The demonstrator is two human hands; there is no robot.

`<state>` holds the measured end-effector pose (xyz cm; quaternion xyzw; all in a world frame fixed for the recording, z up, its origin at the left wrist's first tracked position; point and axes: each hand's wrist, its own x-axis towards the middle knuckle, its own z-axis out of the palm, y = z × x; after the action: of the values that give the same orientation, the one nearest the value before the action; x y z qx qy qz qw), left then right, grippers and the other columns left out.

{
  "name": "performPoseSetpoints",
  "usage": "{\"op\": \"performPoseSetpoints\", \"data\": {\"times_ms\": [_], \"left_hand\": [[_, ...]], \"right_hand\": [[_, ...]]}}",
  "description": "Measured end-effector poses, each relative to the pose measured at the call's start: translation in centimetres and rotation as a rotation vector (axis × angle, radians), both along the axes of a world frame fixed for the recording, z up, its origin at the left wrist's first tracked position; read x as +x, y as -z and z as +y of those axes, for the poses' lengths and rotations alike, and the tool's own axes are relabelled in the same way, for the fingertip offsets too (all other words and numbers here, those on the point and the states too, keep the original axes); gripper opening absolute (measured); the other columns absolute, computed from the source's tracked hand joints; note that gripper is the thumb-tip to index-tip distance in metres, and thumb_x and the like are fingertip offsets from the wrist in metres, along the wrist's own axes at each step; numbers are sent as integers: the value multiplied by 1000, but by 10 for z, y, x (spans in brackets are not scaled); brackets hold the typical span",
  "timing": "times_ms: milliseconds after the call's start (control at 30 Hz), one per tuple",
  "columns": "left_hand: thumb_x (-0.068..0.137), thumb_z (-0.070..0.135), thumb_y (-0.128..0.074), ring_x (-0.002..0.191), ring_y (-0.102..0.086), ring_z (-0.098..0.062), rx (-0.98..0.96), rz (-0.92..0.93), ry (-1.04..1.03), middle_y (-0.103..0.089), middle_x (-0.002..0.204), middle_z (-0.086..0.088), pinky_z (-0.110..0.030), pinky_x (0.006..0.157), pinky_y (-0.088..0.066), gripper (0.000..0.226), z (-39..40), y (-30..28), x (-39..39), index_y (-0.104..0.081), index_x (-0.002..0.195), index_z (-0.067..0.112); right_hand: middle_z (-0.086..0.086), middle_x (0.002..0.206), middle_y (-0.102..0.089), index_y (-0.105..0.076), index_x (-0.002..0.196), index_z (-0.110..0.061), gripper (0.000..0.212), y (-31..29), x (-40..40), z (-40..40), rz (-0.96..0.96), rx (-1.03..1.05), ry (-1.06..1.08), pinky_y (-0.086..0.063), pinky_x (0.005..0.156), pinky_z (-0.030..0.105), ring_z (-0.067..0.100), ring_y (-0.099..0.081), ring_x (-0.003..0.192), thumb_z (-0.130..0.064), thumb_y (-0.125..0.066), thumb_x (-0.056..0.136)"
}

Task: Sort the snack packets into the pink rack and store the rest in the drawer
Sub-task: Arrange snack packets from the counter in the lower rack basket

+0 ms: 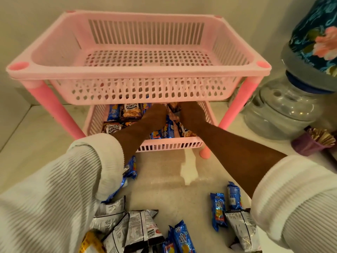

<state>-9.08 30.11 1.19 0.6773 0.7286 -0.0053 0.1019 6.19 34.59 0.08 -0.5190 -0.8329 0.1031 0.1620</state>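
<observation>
Corner of a pale counter, warm dim light.
Plain cream walls [164, 4] meet a whitish speckled countertop [164, 189]; at right, a clear water jar [280, 110] under a floral cloth cover [317, 33], and a purple cup [306, 147], possibly holding sticks.

"SALTED PEANUTS" on brown packets [132, 110]; "Good Day" on blue packets [181, 236].

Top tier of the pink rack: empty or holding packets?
Empty. The top tier shows only bare slotted floor; the packets lie in the lower tier.
</observation>
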Motion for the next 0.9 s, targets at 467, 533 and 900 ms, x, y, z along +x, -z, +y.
{"op": "performPoseSetpoints", "data": {"times_ms": [467, 533, 900], "left_hand": [[92, 16, -57, 152, -7, -31, -105, -15, 26, -7, 165, -9, -46, 121, -12, 78, 4, 15, -5, -14, 157, 12], [94, 20, -57, 152, -6, -31, -77, -27, 21, -6, 165, -9, -46, 122, -11, 77, 3, 17, -6, -14, 157, 12], [90, 18, -62, 152, -4, -28, -55, -71, 29, -9, 165, -7, -45, 123, -7, 79, -2, 21, -8, -18, 156, 12]], "right_hand": [[12, 138, -57, -54, 137, -12, 53, -8, -5, 14, -457, -206, -185, -54, 94, 44, 33, -55, 124, 2, -59, 87], [12, 132, -59, -60, 128, -9, 44, -2, 0, 13, -438, -60, -170, -56, 90, 45, 33, -57, 119, 2, -62, 85], [17, 131, -56, -58, 126, -8, 31, 4, -3, -3, -315, -109, -255, -48, 98, 45, 36, -52, 123, -25, -46, 103]]}}
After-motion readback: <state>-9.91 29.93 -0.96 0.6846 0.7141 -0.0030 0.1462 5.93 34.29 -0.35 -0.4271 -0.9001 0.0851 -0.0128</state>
